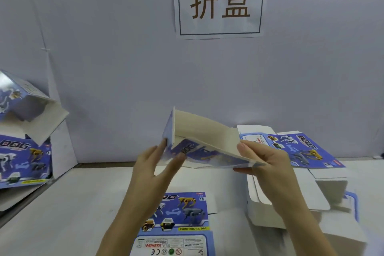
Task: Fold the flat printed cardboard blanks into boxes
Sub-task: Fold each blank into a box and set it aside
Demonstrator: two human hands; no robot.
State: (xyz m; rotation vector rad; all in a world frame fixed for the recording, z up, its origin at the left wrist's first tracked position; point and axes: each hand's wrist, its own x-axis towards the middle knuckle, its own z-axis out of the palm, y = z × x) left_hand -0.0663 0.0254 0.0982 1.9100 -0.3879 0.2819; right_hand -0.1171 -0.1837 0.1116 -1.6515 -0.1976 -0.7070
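Nearest the camera, at the bottom edge of view: flat blank [176, 222], printed side up, lying on the white table [72, 203], cut off below by the frame. Both forearms reaching in over it.

Above the table, at centre: held blank [205, 131], clear of the surface and partly opened. White inner face up, blue printed face down and toward the camera, one end panel upright on the left.

Left hand [151, 164]: pinching the lower left corner of the held blank, fingers nearly straight behind the upright panel, thumb on the printed face.

Right hand [264, 160]: clamped on the right edge, thumb on the white inner face, fingers beneath. Hands well apart, one at each end.

Right of centre: stack of blanks [332, 187], white edges showing, topmost sheet printed side up, extending back close to the wall.

Left edge: folded boxes [22, 160], piled and tilted, an open-ended one leaning on top, partly out of frame.

Open tabletop showing between the folded boxes and the flat blank, and beneath the held blank.

Far limit: pale wall [104, 48] rising straight from the back of the table. Paper sign [220, 1] with two large characters fixed high on it, above the hands.
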